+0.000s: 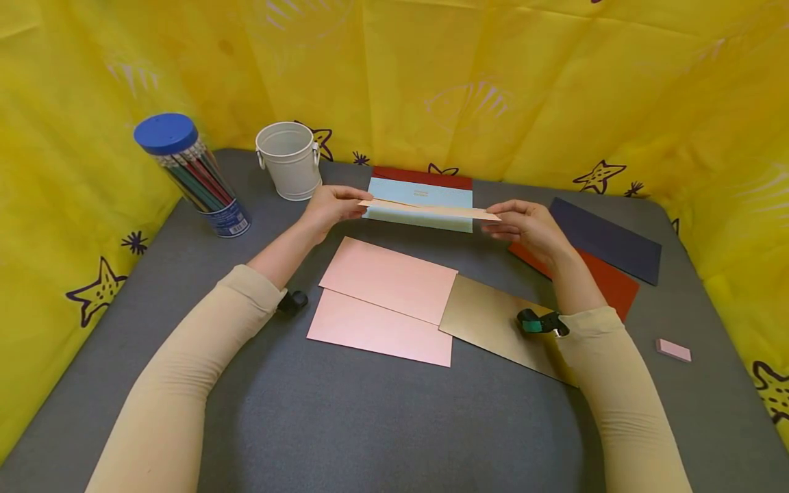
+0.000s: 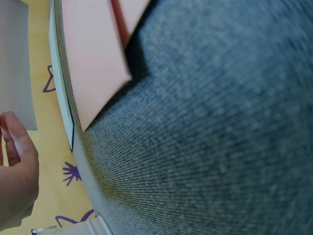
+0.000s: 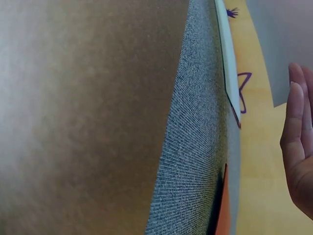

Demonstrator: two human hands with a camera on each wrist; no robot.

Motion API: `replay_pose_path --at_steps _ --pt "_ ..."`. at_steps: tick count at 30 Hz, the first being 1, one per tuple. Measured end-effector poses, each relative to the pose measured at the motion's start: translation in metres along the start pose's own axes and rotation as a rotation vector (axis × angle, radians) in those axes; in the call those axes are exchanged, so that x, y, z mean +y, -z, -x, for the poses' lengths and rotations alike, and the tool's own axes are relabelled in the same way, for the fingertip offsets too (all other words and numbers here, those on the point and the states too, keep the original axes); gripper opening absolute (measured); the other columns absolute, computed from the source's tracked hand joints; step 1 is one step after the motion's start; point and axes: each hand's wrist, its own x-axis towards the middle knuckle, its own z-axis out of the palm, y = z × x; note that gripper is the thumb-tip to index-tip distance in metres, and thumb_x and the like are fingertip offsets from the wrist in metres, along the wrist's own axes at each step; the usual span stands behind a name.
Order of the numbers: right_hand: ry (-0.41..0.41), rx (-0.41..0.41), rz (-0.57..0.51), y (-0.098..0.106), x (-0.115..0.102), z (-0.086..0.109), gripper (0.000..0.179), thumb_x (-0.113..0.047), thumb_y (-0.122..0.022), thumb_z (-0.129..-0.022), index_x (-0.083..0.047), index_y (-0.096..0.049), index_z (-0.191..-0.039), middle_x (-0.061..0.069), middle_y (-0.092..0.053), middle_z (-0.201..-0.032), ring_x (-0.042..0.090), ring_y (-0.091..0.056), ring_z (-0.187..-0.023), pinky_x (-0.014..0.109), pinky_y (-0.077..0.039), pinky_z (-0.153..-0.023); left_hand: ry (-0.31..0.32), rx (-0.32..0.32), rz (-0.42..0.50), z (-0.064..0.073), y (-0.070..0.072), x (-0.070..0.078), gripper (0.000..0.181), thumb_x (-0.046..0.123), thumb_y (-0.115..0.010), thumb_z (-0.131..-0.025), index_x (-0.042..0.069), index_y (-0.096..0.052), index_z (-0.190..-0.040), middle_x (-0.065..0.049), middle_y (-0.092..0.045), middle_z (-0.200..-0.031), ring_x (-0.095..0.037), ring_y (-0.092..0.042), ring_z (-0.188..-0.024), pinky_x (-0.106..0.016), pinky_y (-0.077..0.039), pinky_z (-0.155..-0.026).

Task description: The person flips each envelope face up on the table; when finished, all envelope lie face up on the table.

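Note:
A pale peach envelope (image 1: pixel 456 211) is held up above the far part of the table, nearly edge-on in the head view. My left hand (image 1: pixel 333 209) pinches its left end, while my right hand (image 1: pixel 527 226) grips the right end. The wrist views show its greyish, shaded face, in the left one as a pale sheet (image 2: pixel 14 68) beside my fingers. Behind it a light blue envelope (image 1: pixel 425 190) with small gold print lies over a dark red one (image 1: pixel 425 177). Two pink envelopes (image 1: pixel 394 281) overlap on the table below my hands.
A gold envelope (image 1: pixel 487 322) lies under my right forearm. Farther right are a red envelope (image 1: pixel 610 284), a navy envelope (image 1: pixel 607 239) and a pink eraser (image 1: pixel 673 350). At the back left stand a white bucket (image 1: pixel 290 164) and a blue-lidded tub of pencils (image 1: pixel 197 178).

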Motion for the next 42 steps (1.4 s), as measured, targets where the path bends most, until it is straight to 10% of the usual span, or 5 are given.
replay_pose_path --at_steps 7,15,28,42 --pt "-0.029 0.025 -0.003 -0.004 0.0 -0.001 0.012 -0.014 -0.061 -0.098 -0.012 -0.072 -0.101 -0.003 -0.068 -0.106 0.015 -0.076 -0.084 0.025 -0.061 -0.077 0.03 0.024 -0.042 -0.002 -0.003 0.0 0.031 0.005 -0.053 -0.097 -0.006 -0.066 -0.123 -0.017 -0.062 -0.132 -0.01 -0.062 -0.098 -0.02 -0.058 -0.084" --pt "-0.059 0.066 0.088 -0.009 0.001 -0.005 0.026 -0.017 -0.064 -0.095 -0.004 -0.064 -0.118 -0.004 -0.065 -0.107 0.011 -0.072 -0.084 0.021 -0.06 -0.076 0.062 0.057 -0.078 -0.006 -0.004 -0.002 0.032 0.01 -0.057 -0.096 -0.002 -0.066 -0.124 -0.016 -0.064 -0.131 -0.009 -0.059 -0.087 -0.014 -0.053 -0.075" --pt "-0.131 0.146 0.114 -0.02 0.0 -0.019 0.057 -0.002 -0.064 -0.092 0.007 -0.038 -0.142 -0.008 -0.068 -0.081 0.004 -0.068 -0.071 0.017 -0.058 -0.067 0.075 0.065 -0.287 -0.021 -0.004 -0.007 0.047 -0.002 -0.065 -0.088 -0.003 -0.056 -0.134 -0.024 -0.064 -0.129 -0.027 -0.064 -0.11 -0.039 -0.054 -0.101" --pt "-0.2 0.143 0.147 -0.029 0.008 -0.029 0.056 0.008 -0.061 -0.09 0.014 -0.04 -0.141 -0.007 -0.064 -0.078 0.002 -0.066 -0.066 0.015 -0.057 -0.065 0.08 0.061 -0.449 -0.023 -0.003 -0.014 0.041 0.002 -0.069 -0.084 -0.001 -0.065 -0.125 -0.019 -0.069 -0.117 -0.015 -0.061 -0.093 -0.017 -0.049 -0.077"
